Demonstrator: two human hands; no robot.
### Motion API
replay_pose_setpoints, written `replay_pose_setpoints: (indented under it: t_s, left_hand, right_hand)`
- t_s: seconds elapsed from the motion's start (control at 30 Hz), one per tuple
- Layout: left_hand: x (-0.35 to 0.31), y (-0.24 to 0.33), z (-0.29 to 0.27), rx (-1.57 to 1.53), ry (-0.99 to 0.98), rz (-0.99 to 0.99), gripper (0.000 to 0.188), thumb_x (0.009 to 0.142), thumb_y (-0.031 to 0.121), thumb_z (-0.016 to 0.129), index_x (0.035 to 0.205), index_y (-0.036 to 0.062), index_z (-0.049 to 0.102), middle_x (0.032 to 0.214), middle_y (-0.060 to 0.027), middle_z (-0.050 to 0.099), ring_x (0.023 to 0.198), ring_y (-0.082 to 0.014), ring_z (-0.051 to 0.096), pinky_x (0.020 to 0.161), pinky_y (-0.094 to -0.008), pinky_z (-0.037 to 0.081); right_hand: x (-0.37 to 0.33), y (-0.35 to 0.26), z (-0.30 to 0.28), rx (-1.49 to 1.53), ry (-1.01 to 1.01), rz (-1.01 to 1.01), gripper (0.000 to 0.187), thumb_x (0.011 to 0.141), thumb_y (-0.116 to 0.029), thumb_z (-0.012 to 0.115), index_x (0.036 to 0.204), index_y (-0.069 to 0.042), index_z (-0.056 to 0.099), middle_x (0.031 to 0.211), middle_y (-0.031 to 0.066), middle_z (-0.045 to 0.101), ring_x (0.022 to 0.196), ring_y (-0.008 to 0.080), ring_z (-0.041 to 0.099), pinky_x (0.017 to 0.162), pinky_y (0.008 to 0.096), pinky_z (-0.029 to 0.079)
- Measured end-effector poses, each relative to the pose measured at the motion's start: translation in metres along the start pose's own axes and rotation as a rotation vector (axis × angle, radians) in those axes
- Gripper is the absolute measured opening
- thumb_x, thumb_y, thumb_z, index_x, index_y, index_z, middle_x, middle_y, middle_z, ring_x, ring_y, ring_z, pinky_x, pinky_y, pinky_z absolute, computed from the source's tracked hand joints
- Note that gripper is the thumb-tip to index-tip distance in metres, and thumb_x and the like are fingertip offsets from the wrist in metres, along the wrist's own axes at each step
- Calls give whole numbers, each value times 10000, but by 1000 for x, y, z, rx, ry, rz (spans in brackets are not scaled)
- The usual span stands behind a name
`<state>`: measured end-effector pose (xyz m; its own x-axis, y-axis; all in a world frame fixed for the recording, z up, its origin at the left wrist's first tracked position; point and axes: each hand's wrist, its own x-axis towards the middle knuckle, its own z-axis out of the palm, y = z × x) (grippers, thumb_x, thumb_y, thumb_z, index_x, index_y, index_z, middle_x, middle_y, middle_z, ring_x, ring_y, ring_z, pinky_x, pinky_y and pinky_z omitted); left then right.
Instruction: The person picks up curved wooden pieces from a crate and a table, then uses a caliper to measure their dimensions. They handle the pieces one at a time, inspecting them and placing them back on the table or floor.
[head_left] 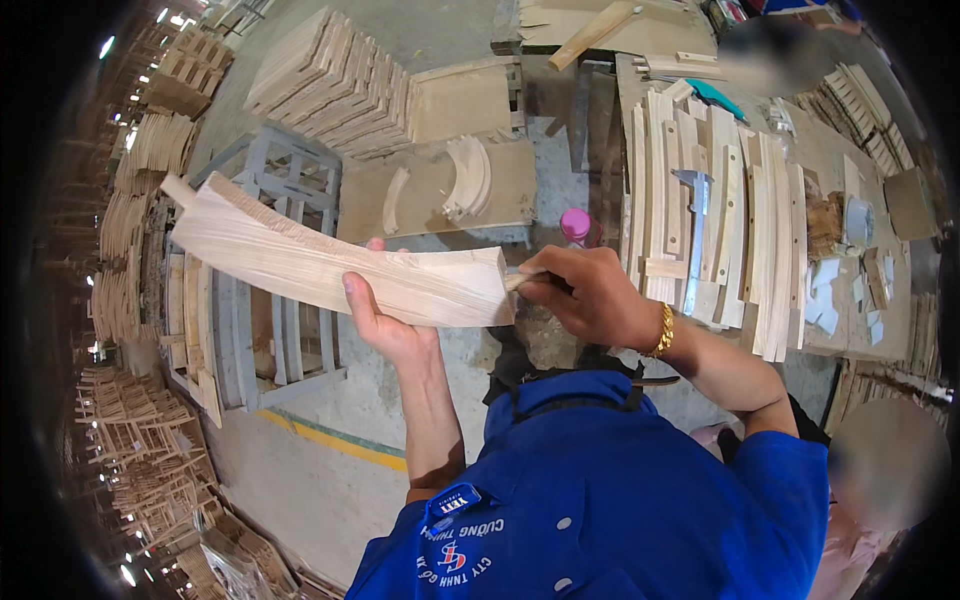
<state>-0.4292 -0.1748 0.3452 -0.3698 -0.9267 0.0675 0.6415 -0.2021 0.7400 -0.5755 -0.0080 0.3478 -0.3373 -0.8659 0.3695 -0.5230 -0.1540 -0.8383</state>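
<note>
Workshop floor: grey concrete [300,480] crossed by a yellow-and-green stripe [335,441].
Left hand [385,325]: grasping from below, thumb in front, a long, curved, pale-wood block [350,270] held above the floor before the body.
Right hand [590,295]: fingers pinched about a short tan stub [514,282] at the block's right end.
Progress: block apparently shaped, a narrow tenon [178,192] projecting at its left end; whether the stub is finished cannot be told.
Container: pink, round-topped vessel [575,222] beyond the right hand; contents hidden.
Right-hand bench: curved pale-wood slats [770,250], silver caliper [696,240] across them.
</note>
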Motion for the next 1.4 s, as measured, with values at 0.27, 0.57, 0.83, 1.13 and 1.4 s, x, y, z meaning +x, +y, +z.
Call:
replay_pose_setpoints:
  t_s: [0.27, 0.57, 0.83, 1.13, 1.4]
  left_hand:
    - [70, 8, -37, 18, 68, -47, 555, 924, 443, 393, 1280, 18, 373, 1169, -141, 516, 951, -263, 555, 833, -422, 476]
    - [178, 8, -102, 232, 112, -61, 574, 900, 338, 519, 1310, -11, 321, 1207, -181, 482, 1021, -292, 545, 845, -417, 480]
    - [207, -14, -145, 194, 235, -254, 489, 918, 347, 486, 1289, 47, 380, 1194, -100, 513, 1038, -242, 538, 862, -389, 464]
    - [321, -125, -149, 261, 164, -405, 513, 923, 362, 364, 1330, 49, 375, 1296, -97, 458, 1183, -241, 439, 998, -374, 352]
    - [437, -207, -92, 139, -214, -675, 782, 845, 692, 243, 1395, 137, 211, 1393, -117, 303, 1243, -291, 367, 1026, -443, 341]
  right_hand:
    - [56, 18, 55, 305, 4, 283, 192, 859, -144, 612, 970, 12, 612, 766, 94, 644, 700, 87, 574, 616, 247, 455]
    - [153, 96, 13, 84, 140, 486, 347, 822, -166, 609, 1118, 6, 548, 801, 48, 634, 685, 100, 590, 635, 255, 488]
    - [260, 330, -114, -362, 801, 1142, 1146, 587, -495, 745, 1394, 36, 129, 1199, 276, 508, 1134, 349, 503, 961, 384, 398]
    - [255, 340, -95, 372, 1049, 798, 274, 761, -186, 638, 963, -14, 568, 753, 70, 593, 608, 186, 571, 541, 327, 463]
    - [165, 166, -7, 162, 1113, 643, 684, 732, -63, 654, 1305, 17, 287, 718, 71, 548, 551, 158, 552, 494, 272, 474]
